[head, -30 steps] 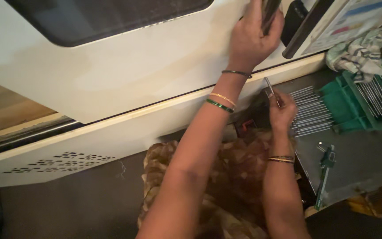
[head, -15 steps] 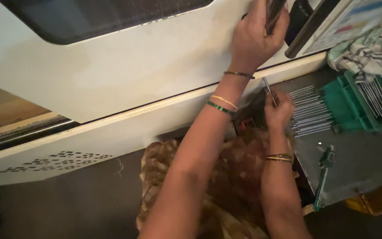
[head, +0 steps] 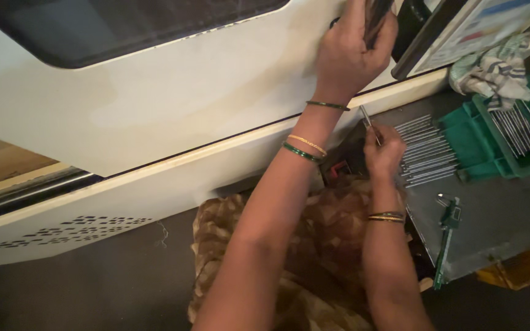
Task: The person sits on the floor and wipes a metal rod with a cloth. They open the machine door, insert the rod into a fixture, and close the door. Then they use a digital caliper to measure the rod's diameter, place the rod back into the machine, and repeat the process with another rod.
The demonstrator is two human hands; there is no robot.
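Fingers (head: 380, 136) of right hand (head: 383, 153) pinch thin metal rod (head: 368, 119), lower end hidden.

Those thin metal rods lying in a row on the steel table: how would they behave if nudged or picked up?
The metal rods look round and smooth, lying loose on the flat table, so a sideways nudge would probably roll them. They seem thin, straight and stiff, likely light singly. The right hand pinches one by the fingertips; the polished surface may be slippery.
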